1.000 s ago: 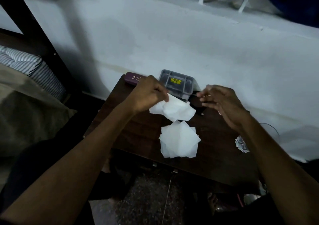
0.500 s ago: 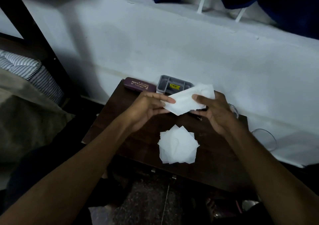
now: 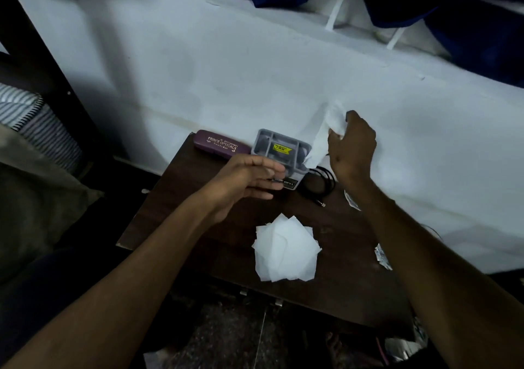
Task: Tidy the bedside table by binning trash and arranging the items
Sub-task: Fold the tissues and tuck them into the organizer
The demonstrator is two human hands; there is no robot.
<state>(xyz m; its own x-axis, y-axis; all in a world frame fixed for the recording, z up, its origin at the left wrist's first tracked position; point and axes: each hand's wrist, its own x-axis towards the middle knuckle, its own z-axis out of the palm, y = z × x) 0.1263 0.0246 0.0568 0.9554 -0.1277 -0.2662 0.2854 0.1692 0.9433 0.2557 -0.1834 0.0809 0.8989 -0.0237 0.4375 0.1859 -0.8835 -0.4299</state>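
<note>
A dark wooden bedside table point(image 3: 181, 215) stands against a white wall. My right hand point(image 3: 351, 147) is raised above the table's back right and grips a white tissue point(image 3: 321, 139) that hangs down from it. My left hand point(image 3: 249, 181) hovers over the table's middle with fingers apart, holding nothing. A stack of white tissues point(image 3: 285, 249) lies near the front. At the back sit a maroon glasses case point(image 3: 218, 144) and a grey compartment box point(image 3: 279, 149) with a yellow label. A black cable point(image 3: 319, 183) is coiled beside the box.
Crumpled foil wrappers point(image 3: 382, 256) lie at the table's right edge. A striped pillow point(image 3: 31, 119) and bedding lie to the left beside a dark bed post point(image 3: 42, 57). Dark blue fabric point(image 3: 467, 23) hangs over a ledge above. Speckled floor shows below the table.
My left hand has let go of the tissue that both hands held. My right hand has lifted it up and to the right, toward the wall.
</note>
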